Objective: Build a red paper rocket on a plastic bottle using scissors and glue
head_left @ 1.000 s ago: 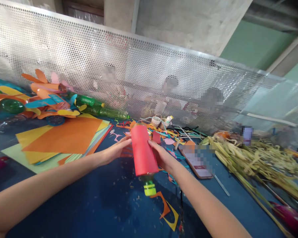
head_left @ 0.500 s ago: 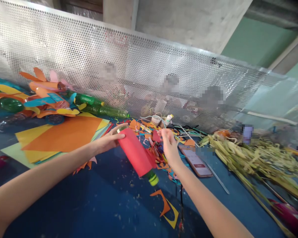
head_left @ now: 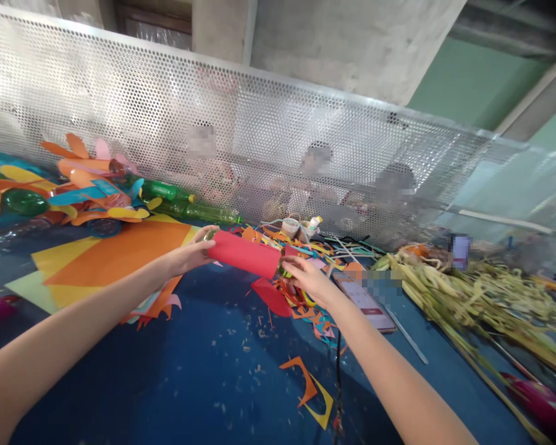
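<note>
A green plastic bottle wrapped in red paper (head_left: pixel 245 253) lies almost level between my two hands, raised over the blue table (head_left: pixel 189 377). My left hand (head_left: pixel 195 250) is closed round its base end. At the neck end, the fingers of my right hand (head_left: pixel 303 277) close on the cap, which they mostly cover. Just below the bottle sits a red paper piece (head_left: pixel 271 296); I cannot tell whether it touches the bottle. Colourful paper scraps (head_left: pixel 322 324) are heaped behind and under my right hand.
Coloured paper sheets (head_left: pixel 120 253) and bottle-and-paper planes (head_left: pixel 92 191) are at the left. Green bottles (head_left: pixel 167 190) lie along the perforated metal screen (head_left: pixel 278 117), with people behind it. A phone (head_left: pixel 366 303) and dried plant strips (head_left: pixel 445 303) occupy the right. Orange scraps (head_left: pixel 301 377) lie in front.
The wrapped bottle has swung from steeply tilted to nearly level, its cap end rising. My right hand, empty before, has come down and left onto the cap. My left hand keeps its hold.
</note>
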